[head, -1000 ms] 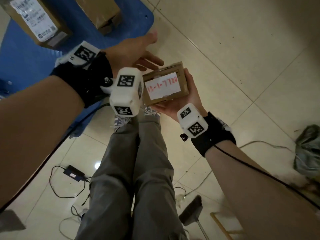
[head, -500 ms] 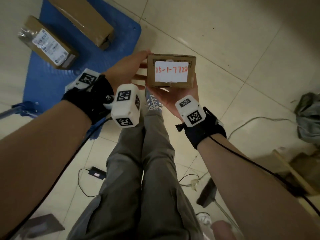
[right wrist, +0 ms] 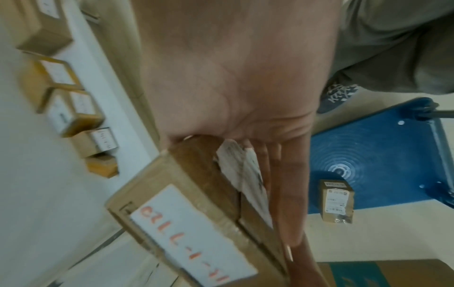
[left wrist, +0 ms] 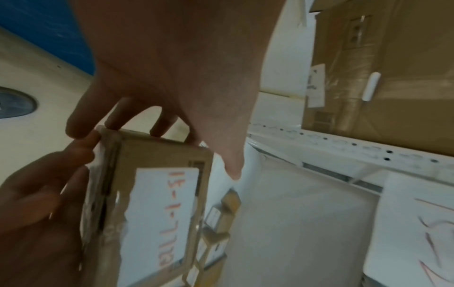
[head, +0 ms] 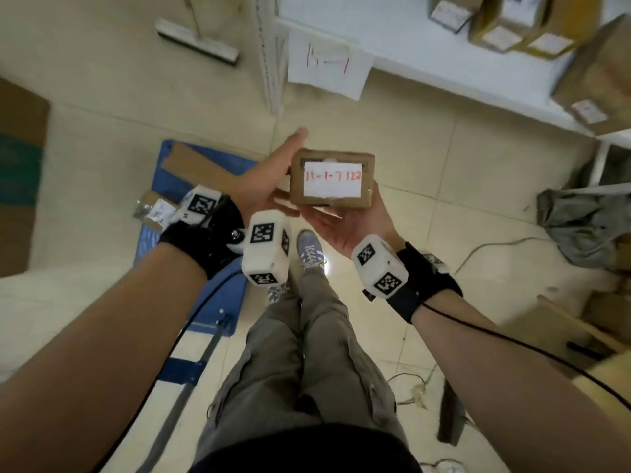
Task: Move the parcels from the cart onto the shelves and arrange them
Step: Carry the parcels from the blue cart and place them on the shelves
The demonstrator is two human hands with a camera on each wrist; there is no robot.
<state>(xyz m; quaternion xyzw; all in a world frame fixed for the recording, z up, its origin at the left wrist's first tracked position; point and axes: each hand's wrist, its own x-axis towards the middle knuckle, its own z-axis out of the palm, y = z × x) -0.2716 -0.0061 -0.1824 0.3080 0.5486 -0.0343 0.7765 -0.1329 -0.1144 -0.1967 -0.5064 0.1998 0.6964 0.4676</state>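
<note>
I hold a small brown parcel (head: 331,179) with a white label in red writing at chest height, over the floor. My right hand (head: 345,223) cradles it from below, thumb up its right side. My left hand (head: 269,179) lies against its left end with straight fingers, thumb free. The left wrist view shows the left fingertips (left wrist: 157,132) on the parcel (left wrist: 159,213). The blue cart (head: 225,302) sits on the floor to the left with a long box (head: 194,165) and a small parcel (head: 157,209). The white shelf (head: 409,46) ahead carries several parcels (head: 512,25).
A paper sign (head: 327,63) with red marks hangs from the shelf edge. A broom (head: 198,39) lies at the back left, a large carton (head: 20,175) at the far left. A grey bag (head: 587,227), cables (head: 495,247) and a dustpan (head: 450,414) are on the right floor.
My view has swung from the cart towards the shelf. The parcel has turned level and come up, and my left hand has closed in against its left end.
</note>
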